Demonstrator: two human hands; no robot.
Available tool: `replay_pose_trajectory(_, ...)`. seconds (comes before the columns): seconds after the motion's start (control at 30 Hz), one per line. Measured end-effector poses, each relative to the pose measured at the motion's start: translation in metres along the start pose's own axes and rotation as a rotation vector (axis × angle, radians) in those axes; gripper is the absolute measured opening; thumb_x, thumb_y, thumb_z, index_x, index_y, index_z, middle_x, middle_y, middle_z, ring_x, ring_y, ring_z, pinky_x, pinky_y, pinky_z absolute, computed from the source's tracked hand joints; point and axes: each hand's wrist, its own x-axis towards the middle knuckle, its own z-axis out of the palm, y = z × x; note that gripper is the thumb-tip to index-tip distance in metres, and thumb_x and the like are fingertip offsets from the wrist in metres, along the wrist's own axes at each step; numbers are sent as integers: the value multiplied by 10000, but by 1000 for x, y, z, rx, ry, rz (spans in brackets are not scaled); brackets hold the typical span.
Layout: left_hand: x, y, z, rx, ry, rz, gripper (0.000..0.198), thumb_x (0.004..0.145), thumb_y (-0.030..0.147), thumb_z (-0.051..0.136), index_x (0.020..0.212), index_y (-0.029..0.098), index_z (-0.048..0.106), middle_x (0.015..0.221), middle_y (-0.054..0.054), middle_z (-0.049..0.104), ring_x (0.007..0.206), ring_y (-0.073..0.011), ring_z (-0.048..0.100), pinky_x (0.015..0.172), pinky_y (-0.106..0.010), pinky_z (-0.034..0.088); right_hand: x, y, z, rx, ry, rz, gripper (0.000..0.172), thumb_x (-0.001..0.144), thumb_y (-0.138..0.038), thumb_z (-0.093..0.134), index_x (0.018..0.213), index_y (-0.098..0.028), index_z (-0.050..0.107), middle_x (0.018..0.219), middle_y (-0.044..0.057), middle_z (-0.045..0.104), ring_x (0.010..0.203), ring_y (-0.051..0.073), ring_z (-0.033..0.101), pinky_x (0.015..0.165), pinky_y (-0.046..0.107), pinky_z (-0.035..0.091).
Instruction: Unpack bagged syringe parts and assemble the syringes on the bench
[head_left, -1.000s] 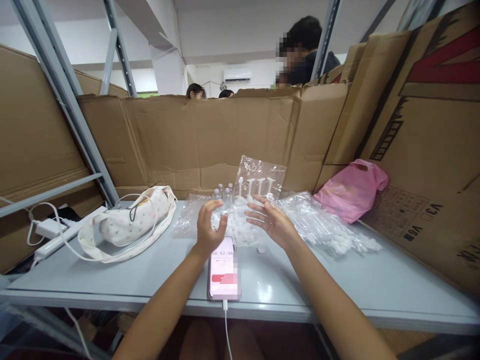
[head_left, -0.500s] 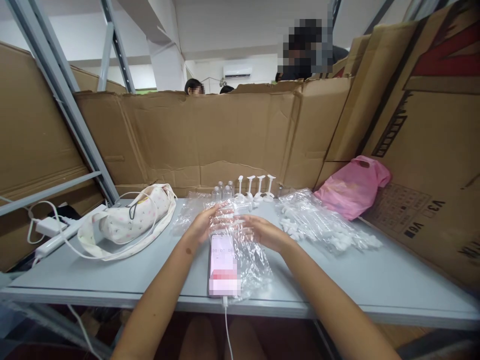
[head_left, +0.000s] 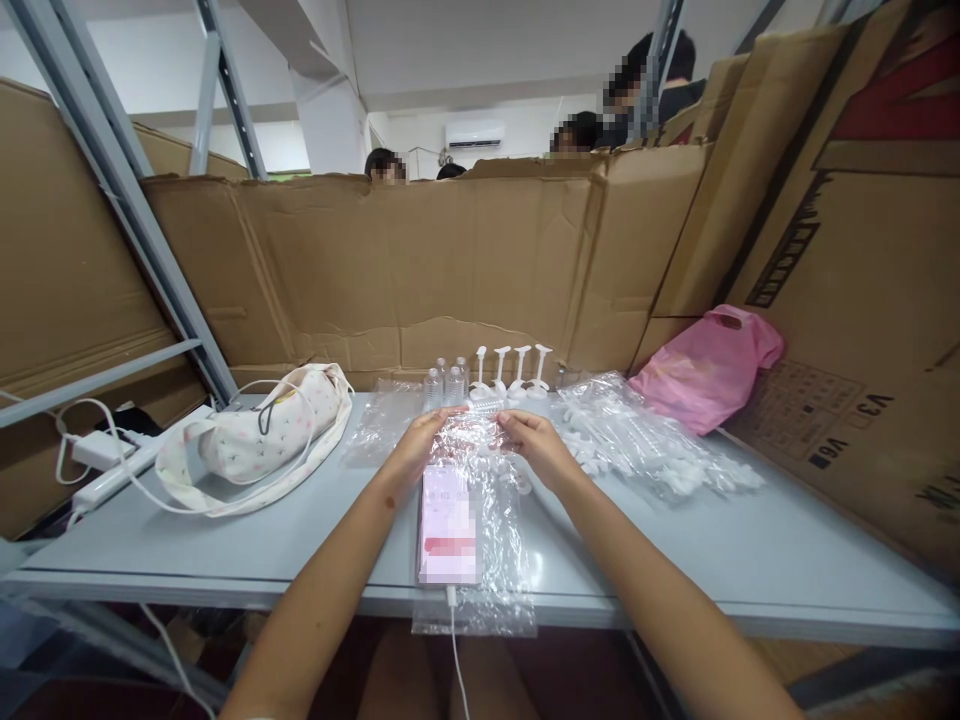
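A crinkled clear plastic bag (head_left: 499, 545) hangs from both my hands, down over the table's front edge behind the phone. My left hand (head_left: 425, 440) is closed on the bag's upper left part. On the other side my right hand (head_left: 534, 443) pinches the upper right part between thumb and fingers. Between my fingertips lies a clear ribbed piece (head_left: 486, 407); whether it is inside the bag I cannot tell. A lit phone (head_left: 448, 525) with a cable plugged in lies below my left hand. Just beyond my hands stand several clear bottles (head_left: 454, 385) and white pump tops (head_left: 520, 372).
More clear bags (head_left: 390, 415) lie left of the bottles. At right is a bag of white parts (head_left: 652, 440) beside a pink bag (head_left: 709, 370). A patterned cloth pouch (head_left: 262, 440) and power strip (head_left: 142, 460) are at left. Cardboard (head_left: 420, 260) walls the back; people are beyond.
My hands have gone from loosely spread fingers to gripping the bag's upper part. The bag now hangs straighter, past the table edge. Beyond the cardboard, people have shifted.
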Motion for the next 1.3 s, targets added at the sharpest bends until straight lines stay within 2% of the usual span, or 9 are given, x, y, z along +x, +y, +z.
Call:
replay_pose_trajectory(0.3,0,2,0,121,-37,120,521,770,545,543,1128,169,584,1042,-114,640,613,-137,628,534,-246,470,2,-3,1,92,8,-14,319,654,-464,688,793,-177,682,652,8,630,534,122,575,492,240,397)
replay_pose_trajectory(0.47,2,3,-18,338,-15,219,468,738,480,616,1049,131,643,890,-89,663,493,-58,537,473,-190,419,8,-10,-19,135,162,-101,371,642,-493,691,832,-176,662,620,-2,616,521,118,578,479,230,383)
replay_pose_trajectory(0.67,-4,2,-18,390,-291,13,534,754,522,577,1106,120,607,954,-133,664,583,-120,620,500,-222,463,9,-14,-23,114,207,-129,377,675,-496,664,900,-193,656,679,8,621,553,127,592,479,237,398)
replay_pose_trajectory(0.73,-4,0,-14,418,-321,0,499,742,493,608,1064,112,622,899,-125,678,554,-120,619,496,-224,460,8,-15,-20,125,184,-119,392,688,-493,656,959,-210,644,697,4,619,561,126,596,491,239,415)
replay_pose_trajectory(0.8,-3,-1,-12,383,-241,60,477,743,478,612,1041,106,621,853,-113,685,530,-115,613,493,-223,461,7,-15,-18,142,121,-95,447,697,-496,650,1060,-239,604,763,12,640,603,137,614,527,250,446)
replay_pose_trajectory(0.9,4,-1,-14,284,-2,190,483,745,479,601,1042,99,596,827,-107,687,494,-105,598,451,-206,442,4,-16,-17,115,-8,-48,499,703,-497,649,1130,-256,558,876,38,657,682,151,629,578,267,479)
replay_pose_trajectory(1.07,11,1,-21,211,252,339,492,750,493,585,1039,96,590,832,-103,684,437,-80,567,389,-178,387,-2,-13,-11,-150,-331,42,341,663,-433,704,868,-167,648,795,49,652,642,136,599,555,260,471)
replay_pose_trajectory(1.17,8,3,-20,203,239,318,551,750,534,566,1090,100,569,844,-107,682,473,-96,595,407,-183,406,-3,-11,-7,-230,-307,14,320,667,-456,687,746,-152,631,696,30,629,583,131,599,506,244,434)
replay_pose_trajectory(1.3,5,2,-17,298,26,177,553,704,475,652,1113,113,566,829,-106,690,526,-115,612,435,-189,427,1,-10,-8,-199,-84,-68,344,672,-490,664,756,-160,614,680,18,623,549,120,585,479,234,406)
